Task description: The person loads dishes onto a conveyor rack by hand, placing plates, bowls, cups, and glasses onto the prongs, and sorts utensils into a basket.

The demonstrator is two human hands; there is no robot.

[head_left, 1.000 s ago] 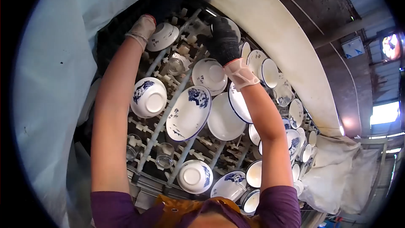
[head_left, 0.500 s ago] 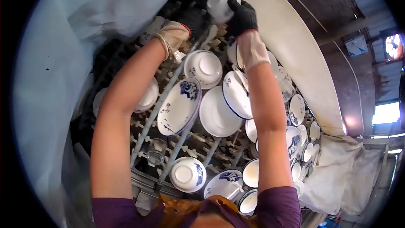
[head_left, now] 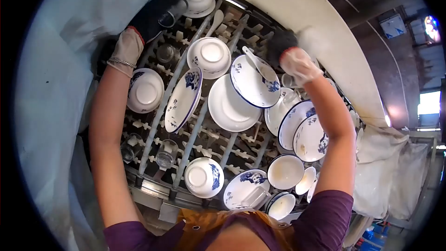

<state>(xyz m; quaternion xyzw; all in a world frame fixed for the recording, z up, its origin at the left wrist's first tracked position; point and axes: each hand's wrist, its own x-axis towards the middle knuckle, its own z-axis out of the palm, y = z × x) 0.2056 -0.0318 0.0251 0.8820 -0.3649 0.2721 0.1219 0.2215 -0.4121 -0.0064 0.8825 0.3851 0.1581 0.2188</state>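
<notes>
My left hand [head_left: 155, 16], in a black glove, is closed around a clear glass [head_left: 173, 15] at the upper left, beside an upturned bowl [head_left: 198, 3]. My right hand [head_left: 282, 44], also black-gloved, is blurred at the upper right of the rack; a pale smear lies beside it, and its fingers are unclear. Between the hands are a white spoon [head_left: 215, 22], an upturned bowl [head_left: 209, 57] and a blue-rimmed plate [head_left: 253, 86] with a spoon [head_left: 251, 56] on it. Below them lie a round white plate [head_left: 232, 107] and a tilted oval plate [head_left: 183, 100].
The pegged rack [head_left: 200, 130] also carries an upturned bowl [head_left: 145, 90], another bowl [head_left: 203, 177], a small glass [head_left: 166, 154] and stacked bowls [head_left: 285, 171]. A curved pale panel [head_left: 320, 32] borders the right; translucent sheeting [head_left: 60, 88] hangs left.
My left hand has moved left and now grips a glass. My right hand has come down and right, away from the white bowl it held. An upturned bowl now shows at the top.
</notes>
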